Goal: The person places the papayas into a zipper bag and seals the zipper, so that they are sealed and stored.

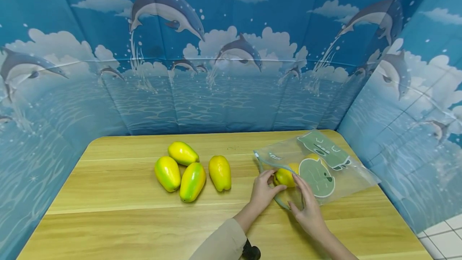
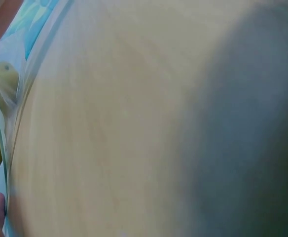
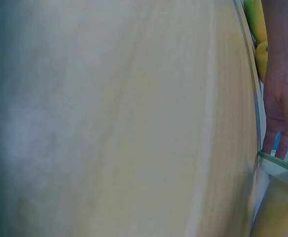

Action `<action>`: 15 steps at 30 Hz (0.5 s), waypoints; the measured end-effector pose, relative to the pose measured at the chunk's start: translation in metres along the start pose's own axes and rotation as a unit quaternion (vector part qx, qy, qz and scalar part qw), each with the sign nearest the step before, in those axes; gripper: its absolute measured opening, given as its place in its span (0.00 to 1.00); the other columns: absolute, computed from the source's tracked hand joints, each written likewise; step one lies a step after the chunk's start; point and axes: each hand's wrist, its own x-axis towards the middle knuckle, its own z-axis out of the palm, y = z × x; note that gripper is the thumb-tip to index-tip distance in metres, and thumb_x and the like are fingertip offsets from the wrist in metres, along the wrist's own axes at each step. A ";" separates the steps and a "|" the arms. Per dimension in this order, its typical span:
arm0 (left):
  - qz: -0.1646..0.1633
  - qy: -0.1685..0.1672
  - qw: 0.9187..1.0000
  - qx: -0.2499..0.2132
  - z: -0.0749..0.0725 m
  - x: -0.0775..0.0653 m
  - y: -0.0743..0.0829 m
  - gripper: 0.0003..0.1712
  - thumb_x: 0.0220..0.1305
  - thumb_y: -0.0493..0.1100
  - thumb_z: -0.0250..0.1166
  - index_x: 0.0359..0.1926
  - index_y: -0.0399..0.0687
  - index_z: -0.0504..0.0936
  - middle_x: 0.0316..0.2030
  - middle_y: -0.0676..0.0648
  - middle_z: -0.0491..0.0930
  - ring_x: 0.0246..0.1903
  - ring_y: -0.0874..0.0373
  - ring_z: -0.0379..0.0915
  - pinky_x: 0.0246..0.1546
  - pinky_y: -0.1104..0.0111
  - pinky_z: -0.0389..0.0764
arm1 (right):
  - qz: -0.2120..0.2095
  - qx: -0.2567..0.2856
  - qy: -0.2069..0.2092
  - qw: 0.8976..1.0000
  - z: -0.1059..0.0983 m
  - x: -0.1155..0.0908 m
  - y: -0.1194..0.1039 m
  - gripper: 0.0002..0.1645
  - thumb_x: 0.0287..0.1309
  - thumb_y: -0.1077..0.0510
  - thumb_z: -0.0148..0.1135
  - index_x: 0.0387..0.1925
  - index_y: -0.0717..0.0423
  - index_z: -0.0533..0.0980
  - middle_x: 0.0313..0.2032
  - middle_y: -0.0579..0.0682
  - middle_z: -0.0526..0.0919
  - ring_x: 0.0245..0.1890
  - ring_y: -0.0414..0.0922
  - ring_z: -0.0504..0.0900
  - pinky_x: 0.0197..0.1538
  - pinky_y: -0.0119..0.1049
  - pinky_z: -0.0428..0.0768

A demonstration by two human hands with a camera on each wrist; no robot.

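A clear zip bag [image 1: 348, 177] with green cartoon animal prints lies at the right of the table, its mouth towards the left. Just within the mouth is a yellow fruit [image 1: 284, 177] with a puckered end, and more yellow shows behind the prints. My left hand [image 1: 262, 191] grips the puckered end between fingers and thumb. With fingers on the upper edge of the mouth and thumb lower down, my right hand [image 1: 309, 214] holds the bag. The left wrist view catches only a sliver of the bag and fruit; in the right wrist view, the left fingers reach the bag's edge.
Three yellow-green mangoes [image 1: 193, 181] lie grouped left of centre on the wooden table [image 1: 108, 228]. Beside them lies another yellow fruit [image 1: 219, 173] with a puckered end. A blue dolphin-print curtain [image 1: 231, 91] hangs behind the table and along its sides.
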 end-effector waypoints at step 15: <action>-0.028 0.015 0.999 0.035 0.004 0.000 0.005 0.28 0.48 0.45 0.70 0.52 0.41 0.77 0.47 0.47 0.79 0.41 0.57 0.76 0.41 0.74 0.78 | -0.010 0.005 -0.001 1.000 0.001 0.001 -0.002 0.54 0.13 0.93 0.60 0.56 0.79 0.60 0.53 0.76 0.63 0.57 0.25 0.60 0.58 0.16 0.62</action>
